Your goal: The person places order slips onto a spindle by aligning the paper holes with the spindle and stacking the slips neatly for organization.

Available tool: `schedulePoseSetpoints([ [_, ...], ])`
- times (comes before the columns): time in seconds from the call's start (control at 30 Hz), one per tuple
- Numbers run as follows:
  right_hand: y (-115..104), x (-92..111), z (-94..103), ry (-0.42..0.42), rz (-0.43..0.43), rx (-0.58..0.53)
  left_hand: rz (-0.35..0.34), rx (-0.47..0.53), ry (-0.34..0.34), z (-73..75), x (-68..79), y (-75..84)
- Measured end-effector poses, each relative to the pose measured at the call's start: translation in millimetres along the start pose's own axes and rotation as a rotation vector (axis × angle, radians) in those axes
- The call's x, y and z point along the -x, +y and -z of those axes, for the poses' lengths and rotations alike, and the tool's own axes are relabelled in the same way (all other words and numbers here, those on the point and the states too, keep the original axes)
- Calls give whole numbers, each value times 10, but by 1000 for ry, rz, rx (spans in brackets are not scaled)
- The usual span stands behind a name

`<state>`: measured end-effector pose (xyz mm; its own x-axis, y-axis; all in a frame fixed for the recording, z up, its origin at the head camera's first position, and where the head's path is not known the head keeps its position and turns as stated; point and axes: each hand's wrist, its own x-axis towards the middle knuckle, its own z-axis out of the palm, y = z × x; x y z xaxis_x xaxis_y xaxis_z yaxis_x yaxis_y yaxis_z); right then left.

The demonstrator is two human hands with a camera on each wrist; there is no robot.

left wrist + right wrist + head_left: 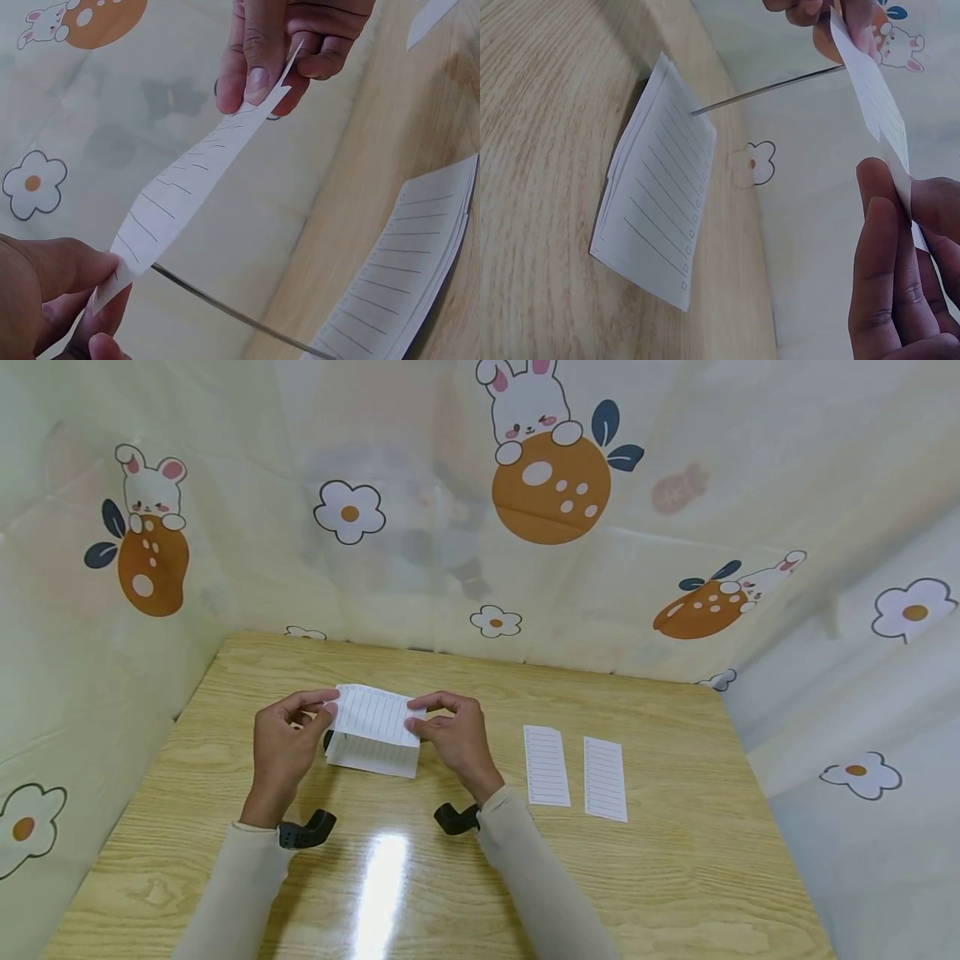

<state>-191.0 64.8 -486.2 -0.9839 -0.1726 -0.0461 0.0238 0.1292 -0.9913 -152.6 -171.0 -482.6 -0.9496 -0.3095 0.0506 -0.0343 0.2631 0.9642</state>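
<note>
My left hand (285, 747) pinches one short end of a white ruled checklist slip (372, 713), and the opposite end is pinched by my right hand (459, 739). The slip is stretched between them, slightly curved. Below it, a stack of similar slips (664, 191) sits on a paper spike, whose thin metal rod (232, 311) rises from the stack. The rod's upper end meets the held slip near the left hand; I cannot tell whether it pierces the paper. Only a bit of the spike's black base (327, 741) shows beside the stack.
Two more ruled slips, a nearer-to-hand one (547, 766) and one further right (605, 778), lie side by side on the wooden table (697, 860). A patterned curtain (420, 577) hangs behind and at both sides. A black camera mount (307, 831) is strapped on each wrist.
</note>
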Motion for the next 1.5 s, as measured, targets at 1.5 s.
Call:
schedulePoseSetpoints([
  [1.5,343,-94,-71,61,-176,205,97,-90,-17,-148,-46,-475],
])
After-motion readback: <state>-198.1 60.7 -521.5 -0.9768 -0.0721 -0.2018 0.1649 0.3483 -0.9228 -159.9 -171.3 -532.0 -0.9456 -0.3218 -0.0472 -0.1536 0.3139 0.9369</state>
